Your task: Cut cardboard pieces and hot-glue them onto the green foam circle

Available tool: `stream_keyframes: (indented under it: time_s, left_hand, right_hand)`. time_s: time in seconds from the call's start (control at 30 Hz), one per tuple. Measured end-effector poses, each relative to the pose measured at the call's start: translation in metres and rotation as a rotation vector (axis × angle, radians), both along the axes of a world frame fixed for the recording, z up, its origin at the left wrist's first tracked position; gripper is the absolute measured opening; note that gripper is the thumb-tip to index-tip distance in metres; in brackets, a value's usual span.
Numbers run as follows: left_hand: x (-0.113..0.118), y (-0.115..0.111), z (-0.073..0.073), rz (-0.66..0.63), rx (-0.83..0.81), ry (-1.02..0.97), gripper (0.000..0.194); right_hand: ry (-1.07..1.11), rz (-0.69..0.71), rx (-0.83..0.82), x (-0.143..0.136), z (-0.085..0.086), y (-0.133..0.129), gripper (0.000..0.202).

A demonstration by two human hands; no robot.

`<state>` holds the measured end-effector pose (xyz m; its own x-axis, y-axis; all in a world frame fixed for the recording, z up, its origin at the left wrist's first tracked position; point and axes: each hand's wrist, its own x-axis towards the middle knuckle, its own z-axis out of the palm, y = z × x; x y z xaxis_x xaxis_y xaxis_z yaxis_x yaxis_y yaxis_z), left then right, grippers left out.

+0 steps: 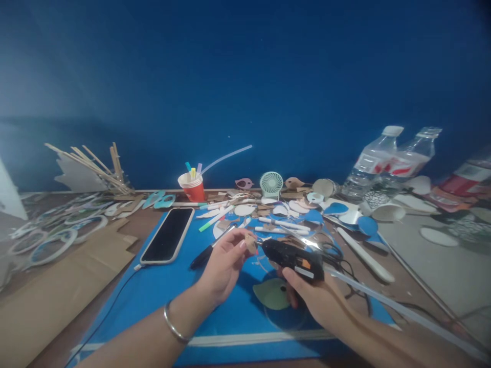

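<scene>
Between the thumb and fingers of my left hand [226, 263] is a small tan cardboard piece [250, 244]. My right hand [310, 294] grips a black hot glue gun [293, 259], its nozzle pointing left at the cardboard piece, touching it or very close. A long clear glue stick [399, 306] sticks out of the gun's back end toward the lower right. Beneath the gun, a pale green bird cut-out [271, 294] lies on the blue mat [161, 306], partly hidden by my right fingers. A black-handled cutter [202, 256] rests beside my left hand.
Left of my hands lies a phone [169, 236] with a cable. Behind are a red paper cup [195, 190] of markers, a small fan [271, 184] and scattered paper pieces. Plastic bottles [374, 161] stand at right; cardboard [72, 276] and paper rings [53, 248] lie at left.
</scene>
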<state>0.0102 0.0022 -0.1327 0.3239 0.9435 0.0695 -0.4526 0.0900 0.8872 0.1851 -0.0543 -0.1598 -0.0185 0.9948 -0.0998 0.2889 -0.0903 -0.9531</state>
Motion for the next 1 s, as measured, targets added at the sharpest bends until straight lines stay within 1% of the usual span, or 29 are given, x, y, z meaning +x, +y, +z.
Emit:
stream_keyframes:
  time_s: [0.1, 0.23, 0.5, 0.8, 1.0]
  left_hand:
    - [0.000, -0.001, 0.000, -0.009, 0.000, -0.004, 0.008]
    - [0.000, -0.001, -0.001, -0.013, 0.007, -0.005, 0.008]
    - [0.000, 0.000, -0.001, -0.009, 0.029, 0.003, 0.008]
    - [-0.001, 0.000, -0.003, -0.002, 0.013, -0.003, 0.008]
    - [-0.001, 0.000, -0.003, 0.002, 0.006, -0.012, 0.009]
  right_hand:
    - [-0.005, -0.001, 0.015, 0.000, 0.001, 0.000, 0.047]
    - [0.022, -0.019, -0.009, 0.000, 0.002, 0.000, 0.045]
    - [-0.021, -0.005, 0.008, 0.001, 0.001, 0.000, 0.047]
    - [-0.059, 0.008, -0.004, -0.001, 0.010, -0.001, 0.051]
    - [-0.081, 0.020, -0.010, -0.001, 0.010, 0.000, 0.052]
